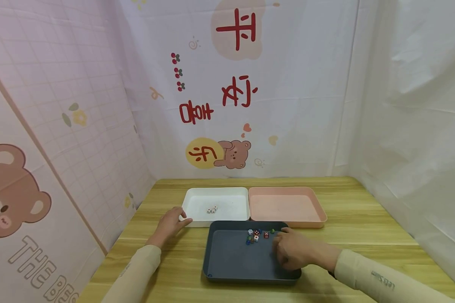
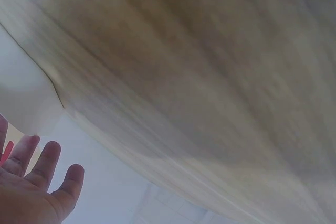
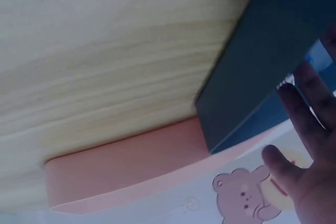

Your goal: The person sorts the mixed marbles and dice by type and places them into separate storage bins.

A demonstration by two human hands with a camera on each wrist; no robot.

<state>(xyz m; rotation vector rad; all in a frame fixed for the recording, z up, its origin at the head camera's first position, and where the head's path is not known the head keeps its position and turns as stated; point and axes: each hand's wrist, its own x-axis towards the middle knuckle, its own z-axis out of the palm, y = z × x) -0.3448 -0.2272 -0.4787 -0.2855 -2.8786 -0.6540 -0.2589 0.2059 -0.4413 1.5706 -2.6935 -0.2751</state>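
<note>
Over the right side of the dark grey tray [image 1: 235, 261] hangs my right hand [image 1: 293, 249], its fingers bent loosely downward. Several coloured dice lie in that tray just left of the hand, among them a red die [image 1: 266, 235] and a green die [image 1: 272, 231]. In the right wrist view the fingers [image 3: 299, 114] are spread, and a white die [image 3: 283, 82] shows near one fingertip. My left hand [image 1: 172, 223] rests at the near left corner of the white tray [image 1: 227, 192], its fingers relaxed. Several white dice [image 1: 213, 209] sit together inside the white tray.
A pink tray [image 1: 288, 190] stands right of the white one, behind the dark tray. One small blue die [image 1: 210, 275] lies in the dark tray's near left corner. The wooden table [image 1: 363, 235] meets hanging printed cloth [image 1: 299, 105] at the back and sides.
</note>
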